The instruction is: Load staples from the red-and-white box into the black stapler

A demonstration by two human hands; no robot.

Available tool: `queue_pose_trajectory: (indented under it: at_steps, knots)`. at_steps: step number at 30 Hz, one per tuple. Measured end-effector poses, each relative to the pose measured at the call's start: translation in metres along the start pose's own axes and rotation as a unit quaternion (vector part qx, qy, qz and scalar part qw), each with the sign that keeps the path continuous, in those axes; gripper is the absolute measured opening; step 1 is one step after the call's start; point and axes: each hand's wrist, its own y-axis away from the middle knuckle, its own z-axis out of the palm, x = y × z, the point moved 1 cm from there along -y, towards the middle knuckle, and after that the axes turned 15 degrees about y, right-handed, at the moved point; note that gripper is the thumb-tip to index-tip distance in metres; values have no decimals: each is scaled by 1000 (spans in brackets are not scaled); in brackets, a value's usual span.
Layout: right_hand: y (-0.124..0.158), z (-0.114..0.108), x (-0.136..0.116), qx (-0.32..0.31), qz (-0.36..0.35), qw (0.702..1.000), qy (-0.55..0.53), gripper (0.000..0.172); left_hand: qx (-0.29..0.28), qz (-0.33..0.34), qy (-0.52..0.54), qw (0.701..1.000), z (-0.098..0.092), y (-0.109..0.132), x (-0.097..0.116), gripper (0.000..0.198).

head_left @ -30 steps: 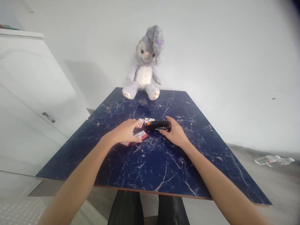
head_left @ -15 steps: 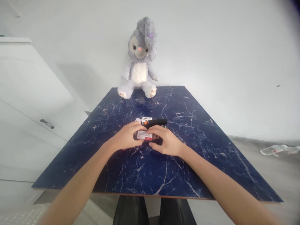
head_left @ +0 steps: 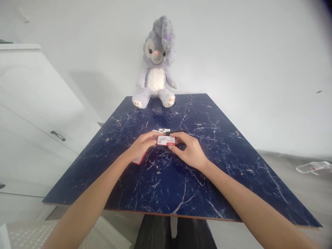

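Observation:
A small white-and-red box (head_left: 166, 140) with print on it is held between my two hands over the middle of the table. My left hand (head_left: 142, 144) pinches its left end with thumb and fingers. On the right end, the fingers and thumb of my right hand (head_left: 191, 149) are closed as well. Just behind the box lies a dark, long object (head_left: 178, 131), mostly covered by my right fingers. A white card package with a hang hole (head_left: 164, 130) shows beside it. Partly under my left hand is a flat red-and-white packet (head_left: 139, 158).
The blue marbled table (head_left: 166, 186) stands against a white wall. A grey plush rabbit (head_left: 156, 77) sits at its far edge. To the left is a white cabinet (head_left: 38, 121); a clear plastic bottle (head_left: 312, 167) lies on the floor at right.
Both hands have moved the small box slightly away from me and to the right. More of the red-and-white packet shows beneath my left hand. The dark object is more covered.

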Motion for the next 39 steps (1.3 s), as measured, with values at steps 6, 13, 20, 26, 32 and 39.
queue_pose_trajectory:
  at_steps: [6,13,20,26,32,39]
  knots:
    - [0,1,3,-20,-3,1000,8,35,36,-14,46,998,-3,-4,-12,33]
    - [2,4,0,-189,-5,981,-36,88,40,3,-2,999,9,0,2,42]
    - [3,10,-3,-151,57,985,-57,34,14,-34,165,986,21,2,-2,54]
    - [1,20,9,-118,208,933,-269,35,-48,-34,147,987,22,5,-5,59]
    - [-3,20,16,-128,230,926,-270,41,-21,-8,191,981,18,4,-3,52]
    - [-1,19,15,-148,216,936,-235,37,-15,-41,214,976,12,2,-15,47]
